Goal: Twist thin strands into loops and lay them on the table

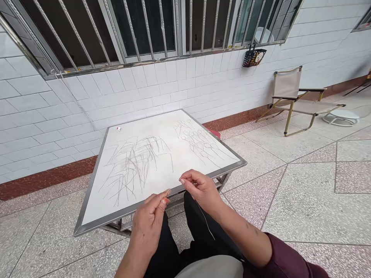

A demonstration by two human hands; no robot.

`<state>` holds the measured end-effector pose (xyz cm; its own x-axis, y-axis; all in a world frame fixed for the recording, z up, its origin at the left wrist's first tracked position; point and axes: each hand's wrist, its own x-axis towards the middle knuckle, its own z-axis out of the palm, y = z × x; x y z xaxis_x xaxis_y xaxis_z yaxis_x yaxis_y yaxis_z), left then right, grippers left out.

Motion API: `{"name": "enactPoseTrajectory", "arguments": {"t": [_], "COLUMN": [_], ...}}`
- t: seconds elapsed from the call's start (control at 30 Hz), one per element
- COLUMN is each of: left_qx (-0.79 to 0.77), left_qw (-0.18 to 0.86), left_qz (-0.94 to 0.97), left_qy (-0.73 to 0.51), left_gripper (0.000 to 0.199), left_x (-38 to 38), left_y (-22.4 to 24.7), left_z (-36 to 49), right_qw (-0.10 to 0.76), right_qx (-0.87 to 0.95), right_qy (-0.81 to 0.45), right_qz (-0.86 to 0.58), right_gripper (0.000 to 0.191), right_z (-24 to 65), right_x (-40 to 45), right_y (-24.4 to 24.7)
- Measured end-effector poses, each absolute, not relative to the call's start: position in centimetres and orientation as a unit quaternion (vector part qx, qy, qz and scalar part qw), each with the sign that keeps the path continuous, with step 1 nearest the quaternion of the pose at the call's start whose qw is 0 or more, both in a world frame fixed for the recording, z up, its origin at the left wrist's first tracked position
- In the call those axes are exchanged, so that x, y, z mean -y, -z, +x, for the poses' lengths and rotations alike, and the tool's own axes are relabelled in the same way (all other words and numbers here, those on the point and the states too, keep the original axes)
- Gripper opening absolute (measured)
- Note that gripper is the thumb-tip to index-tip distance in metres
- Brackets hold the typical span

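Note:
Both hands are held up over my lap at the front edge of a white table [165, 154] with a grey metal rim. My left hand [148, 220] is closed, pinching a short thin tan strand [166, 193] between thumb and forefinger. My right hand [203, 191] pinches a thin wire-like strand; its pale tail [207, 223] hangs below the palm over my dark trouser leg. Whether both hands hold one strand I cannot tell. Beyond my left hand lies a loose spread of thin dark strands [133, 158]. Several strands with looped ends [199, 143] lie at the table's right side.
A small white and red item [118, 129] sits near the far left corner. A white tiled wall [162, 83] and barred window [145, 29] stand behind. To the right are a folding chair [301, 100] and a low round white stand [340, 117]. A black basket [254, 58] hangs under the window.

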<state>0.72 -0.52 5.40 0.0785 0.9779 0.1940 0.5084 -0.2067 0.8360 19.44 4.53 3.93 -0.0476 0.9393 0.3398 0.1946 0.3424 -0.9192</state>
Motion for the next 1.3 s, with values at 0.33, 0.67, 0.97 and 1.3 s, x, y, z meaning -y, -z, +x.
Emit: {"name": "enactPoseTrajectory", "arguments": {"t": [0.33,0.67,0.97,1.3], "left_qx": [-0.548,-0.568,-0.528,-0.458], "left_qw": [0.294,0.173,0.085,-0.100], "left_qz": [0.670,0.688,0.727,0.787], "left_qy": [-0.405,-0.417,-0.431,-0.400], "left_gripper": [0.036,0.050,0.033,0.053], "left_x": [0.0,0.2,-0.1,-1.0], "left_y": [-5.5,-7.5,-6.6,-5.3], "left_z": [0.2,1.0,1.6,1.3], "right_qw": [0.523,0.542,0.530,0.518], "right_qx": [0.577,0.580,0.590,0.579], "right_qy": [-0.448,-0.361,-0.361,-0.403], "right_qz": [-0.439,-0.490,-0.490,-0.484], "right_gripper": [0.018,0.013,0.012,0.014], "right_z": [19.5,19.4,19.3,19.2], "right_x": [-4.3,-4.4,-4.2,-4.0], "right_y": [-4.1,-3.5,-3.5,-4.0]}}
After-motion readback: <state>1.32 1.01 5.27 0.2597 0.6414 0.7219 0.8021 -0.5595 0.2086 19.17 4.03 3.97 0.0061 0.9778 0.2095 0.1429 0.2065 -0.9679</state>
